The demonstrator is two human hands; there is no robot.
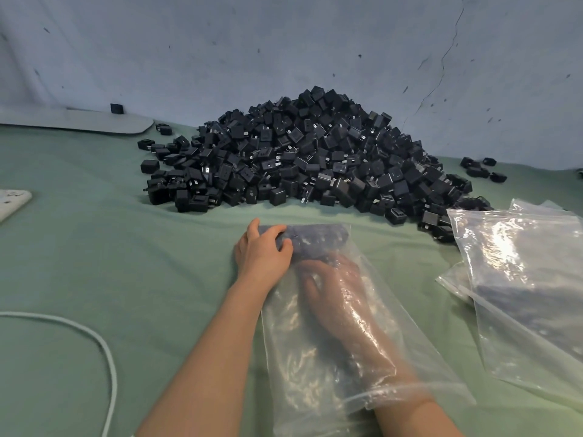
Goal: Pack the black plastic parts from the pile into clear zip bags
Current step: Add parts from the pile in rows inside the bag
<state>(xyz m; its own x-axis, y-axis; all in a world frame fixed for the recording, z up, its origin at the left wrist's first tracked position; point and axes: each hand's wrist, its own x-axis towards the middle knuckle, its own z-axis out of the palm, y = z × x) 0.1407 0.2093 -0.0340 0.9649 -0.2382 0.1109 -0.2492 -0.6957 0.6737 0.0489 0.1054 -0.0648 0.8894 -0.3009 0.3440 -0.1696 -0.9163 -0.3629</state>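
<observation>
The clear zip bag (pixel 290 342) lies lengthwise on the green cloth (pixel 126 263) in front of the person. Its mouth is toward them and its far end holds a dark clump of black parts (pixel 318 239), blurred by the plastic. The left hand (pixel 262 250) grips that far end from outside, fingers and thumb curled over it. The right hand (pixel 331 282) is deep inside the bag — through the film I cannot tell whether its fingers hold anything. Just beyond, the pile (pixel 303 156) of small black cube-like parts rises against the pale wall, with strays at its edges. A stack of spare bags (pixel 520 272) overlaps the pile's right foot. Bare cloth spreads left — as far as a white cable (pixel 104 348).
</observation>
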